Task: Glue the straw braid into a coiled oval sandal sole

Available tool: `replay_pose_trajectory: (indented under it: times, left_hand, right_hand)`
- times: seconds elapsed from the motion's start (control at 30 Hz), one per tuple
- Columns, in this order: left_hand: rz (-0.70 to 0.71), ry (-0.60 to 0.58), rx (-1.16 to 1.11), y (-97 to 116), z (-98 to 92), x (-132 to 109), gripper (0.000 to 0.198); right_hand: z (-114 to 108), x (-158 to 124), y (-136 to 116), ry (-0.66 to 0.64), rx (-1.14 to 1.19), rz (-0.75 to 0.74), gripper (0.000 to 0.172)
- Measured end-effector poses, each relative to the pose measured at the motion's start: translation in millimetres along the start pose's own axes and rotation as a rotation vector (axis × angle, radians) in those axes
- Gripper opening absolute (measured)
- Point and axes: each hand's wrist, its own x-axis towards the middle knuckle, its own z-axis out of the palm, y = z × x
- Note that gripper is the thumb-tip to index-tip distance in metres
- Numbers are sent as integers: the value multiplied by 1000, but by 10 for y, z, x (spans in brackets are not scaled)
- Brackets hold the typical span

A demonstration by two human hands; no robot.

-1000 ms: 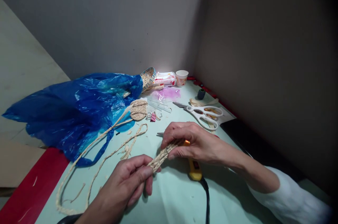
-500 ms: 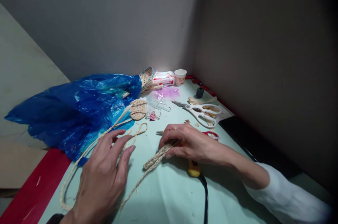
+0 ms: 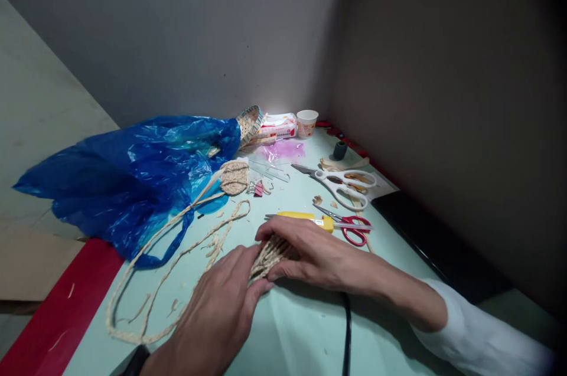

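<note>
A flat coil of braided straw rope (image 3: 269,255) lies on the pale green table (image 3: 292,329). My right hand (image 3: 301,252) rests on top of the coil with its fingers curled over it, gripping it. My left hand (image 3: 221,311) presses against the coil's near left edge, fingers together on the straw. The loose braid (image 3: 177,258) trails left in a long loop toward a small woven straw disc (image 3: 234,176).
A crumpled blue plastic bag (image 3: 133,178) lies at the left. A yellow glue gun (image 3: 305,220), red scissors (image 3: 354,228) and white scissors (image 3: 345,181) lie beyond my hands. A paper cup (image 3: 306,123), wet wipes (image 3: 278,125) and a small basket (image 3: 248,122) stand by the wall.
My left hand let go of the braid end, swung out to the left, then came back against the coil. My right hand shifted nearer, uncovering the glue gun.
</note>
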Motion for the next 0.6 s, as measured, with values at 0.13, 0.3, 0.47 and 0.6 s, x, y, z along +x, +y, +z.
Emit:
replay_pose_trajectory:
  times: [0.13,0.3,0.47,0.6]
  left_hand:
    - [9,36,-93,14,-41,9,24]
    - [-43,29,-258,-35,-97,25,20]
    - [-199,-166,-776,-53,-71,25,26]
    - [-213,-202,-796,-15,-66,22,34]
  right_hand:
    - [-31,-1,-16,73,142,-4,41]
    - [5,48,14,96,603,146,23]
    - [49,51,-33,103,684,152,18]
    - [54,45,-74,88,732,144,14]
